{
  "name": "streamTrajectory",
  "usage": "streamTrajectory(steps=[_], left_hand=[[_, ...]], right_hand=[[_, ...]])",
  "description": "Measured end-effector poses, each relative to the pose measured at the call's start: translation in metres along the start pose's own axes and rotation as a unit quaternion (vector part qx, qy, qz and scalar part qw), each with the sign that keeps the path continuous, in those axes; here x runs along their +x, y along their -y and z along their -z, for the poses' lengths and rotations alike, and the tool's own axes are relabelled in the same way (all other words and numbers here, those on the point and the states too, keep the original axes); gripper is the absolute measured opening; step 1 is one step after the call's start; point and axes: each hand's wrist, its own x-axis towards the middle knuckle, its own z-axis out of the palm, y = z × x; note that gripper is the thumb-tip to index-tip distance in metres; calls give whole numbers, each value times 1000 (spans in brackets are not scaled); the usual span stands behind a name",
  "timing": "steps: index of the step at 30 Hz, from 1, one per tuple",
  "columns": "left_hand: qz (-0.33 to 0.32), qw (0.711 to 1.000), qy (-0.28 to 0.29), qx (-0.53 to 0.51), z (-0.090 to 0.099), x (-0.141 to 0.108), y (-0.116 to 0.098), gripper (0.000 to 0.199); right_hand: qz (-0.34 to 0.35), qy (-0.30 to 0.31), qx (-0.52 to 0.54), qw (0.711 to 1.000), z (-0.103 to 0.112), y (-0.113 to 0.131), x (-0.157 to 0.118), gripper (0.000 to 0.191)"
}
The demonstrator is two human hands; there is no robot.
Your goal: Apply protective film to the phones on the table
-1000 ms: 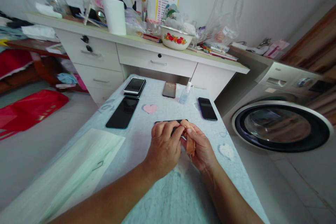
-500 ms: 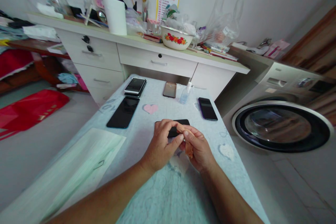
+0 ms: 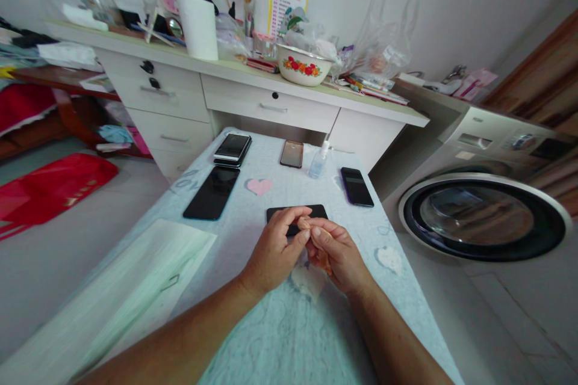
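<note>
Over the near middle of the table, my right hand (image 3: 342, 255) is closed round a crumpled orange cloth (image 3: 321, 257). My left hand (image 3: 274, 248) meets it, thumb and fingers pinched at the cloth's upper left end. Beneath and just beyond both hands lies a black phone (image 3: 318, 212), partly covered by them. A large dark phone (image 3: 212, 194) rests on the left, with a stack of phones (image 3: 232, 148) behind it. Farther back are a brown phone case (image 3: 292, 154) and a clear spray bottle (image 3: 318, 162). Another phone (image 3: 357, 187) lies at the right edge.
A pale sheet (image 3: 149, 277) covers the table's left front. Behind the table (image 3: 253, 252) stands a white desk (image 3: 266, 102) holding a flowered bowl (image 3: 303, 66) and a paper roll (image 3: 197, 27). On the right is a washing machine (image 3: 474, 216); a red bag (image 3: 58, 189) lies on the floor.
Both hands have shifted slightly; the orange cloth's upper end has moved a little left and its lower part is now more bunched in my right hand.
</note>
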Motion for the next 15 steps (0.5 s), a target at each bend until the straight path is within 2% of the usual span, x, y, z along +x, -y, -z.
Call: streamTrajectory(steps=[8,11,15], left_hand=[[15,999,17,-27,1,-1,1,33],[20,999,22,-34,2,-1,2,33],[20,998,31,-41,2,1,2,31]], right_hand=[[-19,19,13,1000,-4,10,-2,39],[-35,22,19,999,-1,11,-1,40],[-54,57,18,997,5,9,-1,40]])
